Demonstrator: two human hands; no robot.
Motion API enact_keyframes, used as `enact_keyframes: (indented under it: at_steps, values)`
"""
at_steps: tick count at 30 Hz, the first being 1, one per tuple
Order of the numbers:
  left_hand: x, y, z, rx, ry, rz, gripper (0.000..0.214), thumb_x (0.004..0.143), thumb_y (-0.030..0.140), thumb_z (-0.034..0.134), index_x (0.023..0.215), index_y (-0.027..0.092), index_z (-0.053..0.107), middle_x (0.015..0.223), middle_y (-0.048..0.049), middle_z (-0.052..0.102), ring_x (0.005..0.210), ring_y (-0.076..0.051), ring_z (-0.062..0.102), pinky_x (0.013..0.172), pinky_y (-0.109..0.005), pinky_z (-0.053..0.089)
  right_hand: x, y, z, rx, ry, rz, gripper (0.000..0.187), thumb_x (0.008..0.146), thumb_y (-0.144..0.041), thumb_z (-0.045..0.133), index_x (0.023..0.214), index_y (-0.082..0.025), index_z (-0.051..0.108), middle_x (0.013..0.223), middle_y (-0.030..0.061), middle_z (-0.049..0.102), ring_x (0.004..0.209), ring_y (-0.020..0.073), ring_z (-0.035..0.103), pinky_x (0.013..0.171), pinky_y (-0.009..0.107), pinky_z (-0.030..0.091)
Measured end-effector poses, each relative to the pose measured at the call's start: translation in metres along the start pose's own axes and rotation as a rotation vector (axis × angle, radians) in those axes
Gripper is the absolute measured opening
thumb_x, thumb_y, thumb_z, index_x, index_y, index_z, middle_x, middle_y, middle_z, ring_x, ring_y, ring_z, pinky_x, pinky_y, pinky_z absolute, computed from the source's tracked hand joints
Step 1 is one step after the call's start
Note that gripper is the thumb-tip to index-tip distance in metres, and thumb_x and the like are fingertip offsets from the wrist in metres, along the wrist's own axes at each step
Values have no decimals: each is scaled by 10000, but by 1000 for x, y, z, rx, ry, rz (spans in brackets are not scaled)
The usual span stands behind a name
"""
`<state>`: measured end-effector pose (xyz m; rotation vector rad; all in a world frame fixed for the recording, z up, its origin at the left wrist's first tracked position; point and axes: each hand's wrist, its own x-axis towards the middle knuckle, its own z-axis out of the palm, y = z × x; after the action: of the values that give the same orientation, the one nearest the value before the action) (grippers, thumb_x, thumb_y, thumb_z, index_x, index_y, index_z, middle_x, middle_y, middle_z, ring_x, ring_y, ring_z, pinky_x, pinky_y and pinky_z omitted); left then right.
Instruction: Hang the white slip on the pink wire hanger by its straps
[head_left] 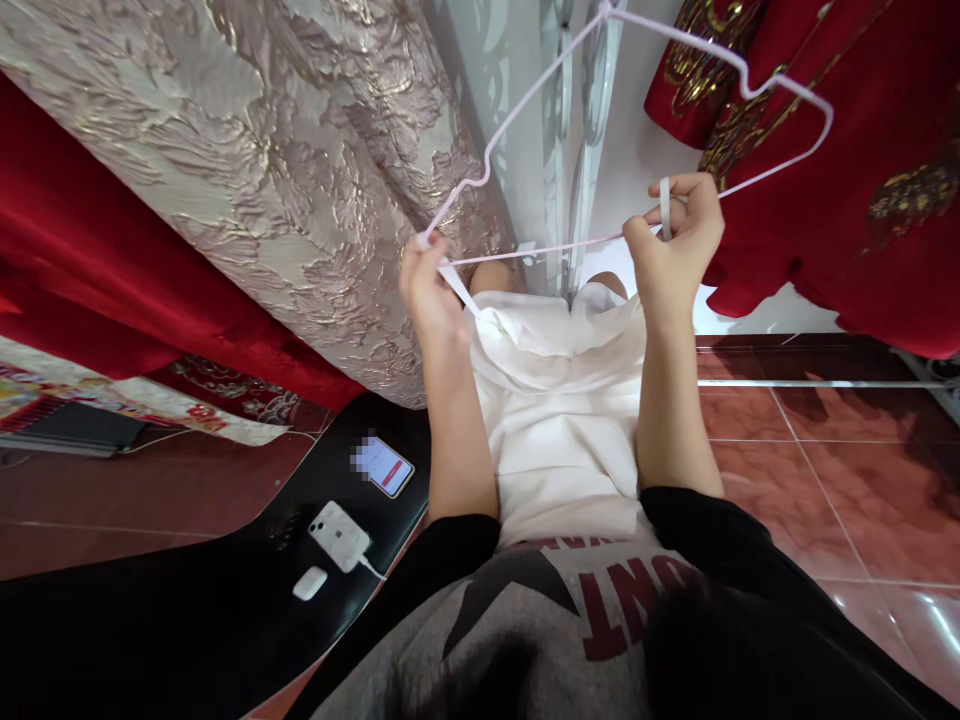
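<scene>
A pale pink clothes hanger [536,85] is held up in front of me, its bottom bar running across between both hands. Closed around its left corner is my left hand [431,290], which also pinches a white strap [459,288] leading down to a white garment [562,370]. My right hand [679,240] is closed by the right part of the bar, with a white loop [665,208] across its fingers. Whether that loop joins the garment is hidden. The garment lies in loose folds over my lap.
Left of me hangs a textured beige-gold fabric [277,150], with red cloth [127,220] beside it. Red gold-trimmed garments [847,200] hang at right. A black bench [187,620] carries a lit phone [390,467], a white phone [339,535] with a cable, and a small white case [309,583].
</scene>
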<state>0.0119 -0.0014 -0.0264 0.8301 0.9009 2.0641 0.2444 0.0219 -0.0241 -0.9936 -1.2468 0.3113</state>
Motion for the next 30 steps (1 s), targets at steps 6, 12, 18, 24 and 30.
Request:
enact_keyframes:
  at_steps: [6,12,18,24,30]
  values:
    - [6,20,-28,83,36,153,138,909,224,505,899,281,631,1020,4,656,996,-165,618,804,-266,478,-2,-9,0,-75,50,15,235,777,-311,612,962,-271,472,753,-21,588,729,149,542,722,345,445]
    - [-1,18,-20,45,-59,233,188,933,118,497,897,248,630,1076,11,672,1035,-172,642,913,-321,484,-6,-18,-2,-53,34,34,236,776,-296,615,955,-297,462,708,-27,570,691,156,497,722,360,428]
    - [-2,22,-25,185,-312,219,298,944,40,523,1114,216,693,1176,32,668,843,-161,626,593,-272,449,-6,-19,-3,14,-18,58,251,782,-289,610,964,-318,440,715,-29,570,702,165,479,755,367,395]
    - [-4,37,-39,200,-406,161,252,894,168,656,1108,289,711,1232,60,652,949,-228,596,551,-288,428,-2,-17,-7,-4,8,67,277,765,-283,622,975,-316,444,693,-38,579,696,177,499,760,380,413]
    - [-2,45,-33,177,-480,151,369,803,206,824,1137,282,687,1289,65,624,1236,-297,485,928,-387,495,-4,-17,-3,48,-3,45,260,739,-231,614,929,-314,458,614,-58,523,606,149,446,713,359,412]
